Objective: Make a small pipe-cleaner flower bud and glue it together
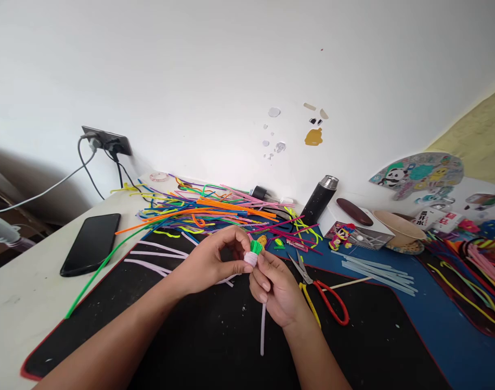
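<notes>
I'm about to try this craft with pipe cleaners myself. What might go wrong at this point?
The white pipe cleaner hangs loose below the small green-and-white coil pinched between the left hand and right hand; if the grip slips, the winding may unravel. The scissors lie right beside the right wrist and could get bumped.

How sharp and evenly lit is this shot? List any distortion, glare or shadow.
Head view: soft, even daylight with no hard glare; the left hand and right hand are sharp on the black mat, casting faint shadows; wide-angle distortion bends the table edge and wall line; the wall fades brighter toward the centre.
</notes>
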Action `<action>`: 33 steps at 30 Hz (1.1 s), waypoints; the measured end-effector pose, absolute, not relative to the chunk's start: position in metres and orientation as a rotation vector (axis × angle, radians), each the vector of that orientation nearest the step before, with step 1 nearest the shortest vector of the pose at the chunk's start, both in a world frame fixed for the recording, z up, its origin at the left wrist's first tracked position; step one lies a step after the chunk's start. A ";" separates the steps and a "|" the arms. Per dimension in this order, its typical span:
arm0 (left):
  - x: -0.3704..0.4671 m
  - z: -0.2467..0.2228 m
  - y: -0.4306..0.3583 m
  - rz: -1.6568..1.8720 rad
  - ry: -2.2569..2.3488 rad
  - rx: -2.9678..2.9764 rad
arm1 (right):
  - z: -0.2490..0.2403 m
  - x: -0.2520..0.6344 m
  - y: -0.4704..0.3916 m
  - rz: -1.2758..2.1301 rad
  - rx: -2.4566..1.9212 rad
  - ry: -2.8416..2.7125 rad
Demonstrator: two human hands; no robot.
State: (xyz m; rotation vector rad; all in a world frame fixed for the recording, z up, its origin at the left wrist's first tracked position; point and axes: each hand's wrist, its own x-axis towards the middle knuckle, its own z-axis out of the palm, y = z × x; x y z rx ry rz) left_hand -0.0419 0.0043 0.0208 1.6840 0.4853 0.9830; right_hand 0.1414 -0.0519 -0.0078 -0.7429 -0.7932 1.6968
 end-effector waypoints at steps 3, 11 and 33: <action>-0.042 0.021 0.005 0.976 0.499 1.700 | -0.008 0.141 -0.052 1.691 -0.755 -0.793; -0.045 0.023 0.002 0.979 0.597 1.829 | -0.005 0.139 -0.052 1.622 -0.846 -0.809; -0.043 0.019 0.004 1.009 0.641 2.214 | -0.007 0.140 -0.050 1.447 -1.061 -0.965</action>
